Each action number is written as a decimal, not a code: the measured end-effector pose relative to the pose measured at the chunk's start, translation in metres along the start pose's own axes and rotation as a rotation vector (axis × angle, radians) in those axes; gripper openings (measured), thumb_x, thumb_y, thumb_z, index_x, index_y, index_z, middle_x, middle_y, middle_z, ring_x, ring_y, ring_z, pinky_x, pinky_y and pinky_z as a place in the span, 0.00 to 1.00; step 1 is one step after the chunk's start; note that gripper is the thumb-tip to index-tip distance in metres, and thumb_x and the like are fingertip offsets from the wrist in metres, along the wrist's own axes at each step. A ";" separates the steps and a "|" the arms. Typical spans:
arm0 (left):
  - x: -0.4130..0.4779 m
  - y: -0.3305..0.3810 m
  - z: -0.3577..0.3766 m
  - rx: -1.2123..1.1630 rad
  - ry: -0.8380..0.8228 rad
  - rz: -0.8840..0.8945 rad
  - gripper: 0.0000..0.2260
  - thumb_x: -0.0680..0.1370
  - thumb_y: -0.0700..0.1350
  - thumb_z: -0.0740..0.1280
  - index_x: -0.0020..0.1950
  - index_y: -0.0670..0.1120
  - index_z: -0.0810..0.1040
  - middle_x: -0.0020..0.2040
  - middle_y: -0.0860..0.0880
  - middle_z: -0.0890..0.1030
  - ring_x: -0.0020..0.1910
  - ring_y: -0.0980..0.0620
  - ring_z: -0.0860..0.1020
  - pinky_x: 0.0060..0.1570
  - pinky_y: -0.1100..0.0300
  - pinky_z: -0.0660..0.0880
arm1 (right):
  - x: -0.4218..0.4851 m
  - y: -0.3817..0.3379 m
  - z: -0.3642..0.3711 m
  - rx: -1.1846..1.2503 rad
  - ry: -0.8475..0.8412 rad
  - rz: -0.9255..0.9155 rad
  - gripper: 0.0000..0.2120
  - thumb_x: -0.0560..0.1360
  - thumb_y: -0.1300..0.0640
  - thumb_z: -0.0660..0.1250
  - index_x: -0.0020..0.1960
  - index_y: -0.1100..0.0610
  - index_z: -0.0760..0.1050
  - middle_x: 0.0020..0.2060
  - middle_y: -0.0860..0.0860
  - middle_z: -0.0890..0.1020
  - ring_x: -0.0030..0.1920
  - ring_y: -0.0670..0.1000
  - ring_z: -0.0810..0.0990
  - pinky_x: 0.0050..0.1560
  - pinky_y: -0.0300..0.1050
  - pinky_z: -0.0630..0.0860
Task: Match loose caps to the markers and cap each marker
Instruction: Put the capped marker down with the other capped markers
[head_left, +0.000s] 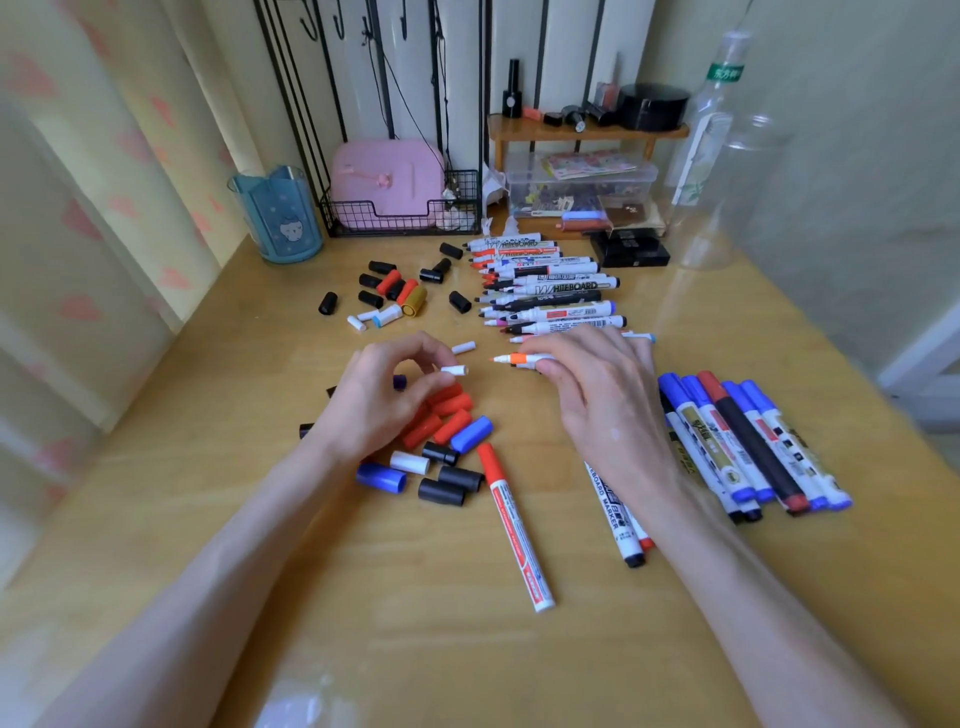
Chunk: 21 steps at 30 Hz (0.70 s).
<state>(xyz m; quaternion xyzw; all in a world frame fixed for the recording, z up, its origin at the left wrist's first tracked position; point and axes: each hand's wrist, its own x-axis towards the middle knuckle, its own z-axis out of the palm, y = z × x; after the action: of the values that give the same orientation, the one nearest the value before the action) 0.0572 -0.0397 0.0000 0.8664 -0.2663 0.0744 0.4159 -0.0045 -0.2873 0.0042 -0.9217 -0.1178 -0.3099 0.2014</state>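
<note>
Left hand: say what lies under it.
Red caps and a dark purple cap show beneath the left hand, which pinches a white cap; whatever its palm covers is hidden.

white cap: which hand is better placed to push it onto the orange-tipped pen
Left. The left hand already pinches the white cap, just off the tip of the orange-tipped pen, which the right hand holds pointing at it.
</note>
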 end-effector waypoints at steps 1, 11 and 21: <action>-0.003 0.000 -0.001 -0.020 -0.020 -0.003 0.03 0.80 0.44 0.74 0.51 0.52 0.83 0.48 0.56 0.84 0.53 0.52 0.83 0.58 0.53 0.78 | 0.000 -0.002 0.000 0.007 -0.008 -0.001 0.10 0.82 0.58 0.66 0.59 0.46 0.82 0.49 0.45 0.82 0.52 0.51 0.78 0.53 0.52 0.68; -0.007 0.006 -0.004 -0.101 -0.018 0.022 0.02 0.79 0.42 0.74 0.51 0.48 0.85 0.48 0.54 0.85 0.54 0.52 0.83 0.59 0.61 0.77 | 0.002 -0.028 -0.005 0.136 0.087 -0.113 0.11 0.73 0.74 0.70 0.50 0.61 0.84 0.39 0.56 0.82 0.44 0.49 0.75 0.55 0.28 0.64; -0.007 0.003 -0.005 -0.100 -0.025 0.021 0.03 0.79 0.44 0.75 0.52 0.49 0.85 0.49 0.54 0.85 0.55 0.50 0.83 0.60 0.57 0.78 | -0.005 -0.017 -0.003 0.001 -0.008 -0.028 0.10 0.81 0.60 0.69 0.58 0.48 0.83 0.47 0.44 0.82 0.50 0.51 0.78 0.50 0.53 0.69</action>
<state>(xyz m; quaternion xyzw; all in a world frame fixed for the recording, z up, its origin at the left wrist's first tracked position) 0.0502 -0.0346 0.0032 0.8426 -0.2838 0.0546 0.4544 -0.0157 -0.2737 0.0084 -0.9210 -0.1316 -0.3091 0.1972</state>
